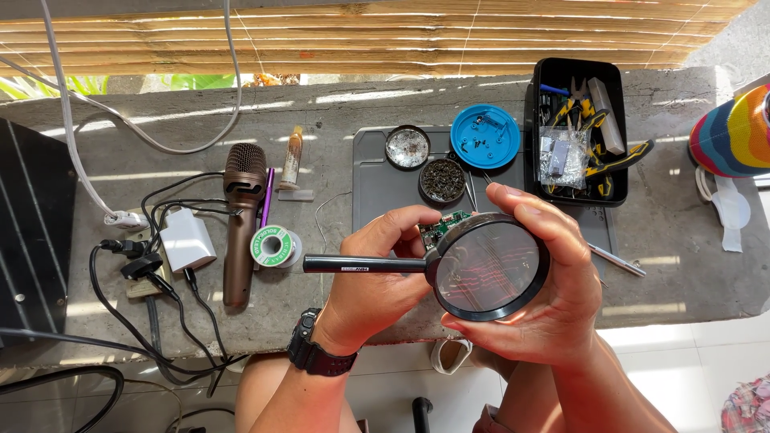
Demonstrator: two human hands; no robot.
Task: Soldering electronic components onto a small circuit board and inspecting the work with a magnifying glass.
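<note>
**Magnifier over a circuit board at a concrete ledge**

Head view: a grey concrete ledge (337, 104) under a bamboo blind (385, 36). The left hand (377, 277) grips a green circuit board (443, 225); the right hand (553, 281) clasps the magnifying glass (491, 266) over it. Nearby: microphone (241, 216), solder spool (273, 246), black tool tray (536, 112).

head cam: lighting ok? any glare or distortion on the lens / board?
Head view: hard sunlight, slatted shadow stripes across the concrete bench; bright patches on the right hand and floor tiles. Magnifying glass shows a reddish, enlarged view of traces, no strong glare. Green circuit board mostly hidden behind lens and left hand. Focus sharp overall.
</note>
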